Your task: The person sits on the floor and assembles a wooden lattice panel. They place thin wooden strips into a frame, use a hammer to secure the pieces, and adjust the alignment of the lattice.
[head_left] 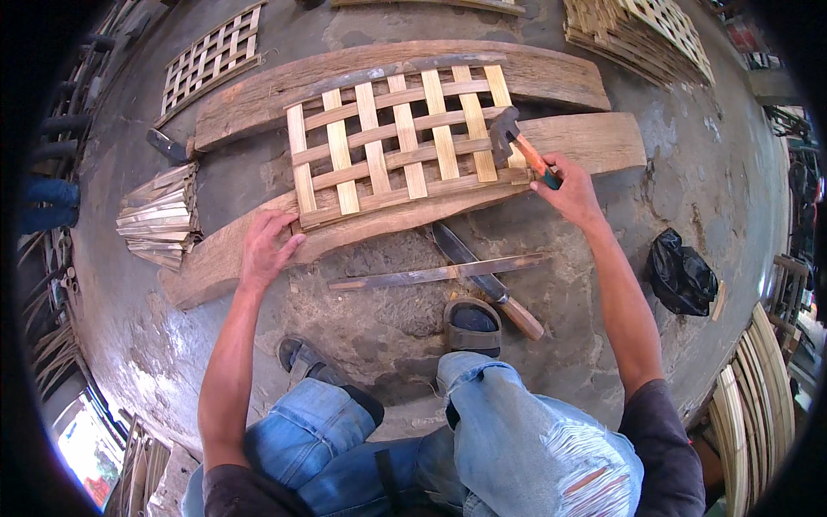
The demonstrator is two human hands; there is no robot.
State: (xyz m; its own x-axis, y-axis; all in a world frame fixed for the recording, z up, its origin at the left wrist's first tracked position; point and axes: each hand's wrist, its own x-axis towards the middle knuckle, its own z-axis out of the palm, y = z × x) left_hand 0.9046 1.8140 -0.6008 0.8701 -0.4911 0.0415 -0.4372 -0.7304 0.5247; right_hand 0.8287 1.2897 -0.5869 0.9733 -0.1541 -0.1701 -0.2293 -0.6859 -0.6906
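A woven lattice panel of pale flat bamboo strips (pixel 373 151) lies across two thick wooden planks, the near one (pixel 228 246) and the far one (pixel 551 77). My left hand (pixel 268 246) rests on the near plank by the panel's lower left corner, fingers apart, fingertips at the strip's end. In my right hand (pixel 568 188) is a hammer (pixel 527 152), gripped low on its orange and dark green handle. Its dark head is over the panel's right side; whether it touches the strips I cannot tell.
Between the near plank and my feet, a large knife (pixel 521 319) lies crossed with a long thin strip (pixel 388 277). Split strips (pixel 161 215) are bundled at left. A black plastic bag (pixel 680 271) lies at right. Finished-looking lattice panels (pixel 213 53) and a stack (pixel 633 43) stand farther off.
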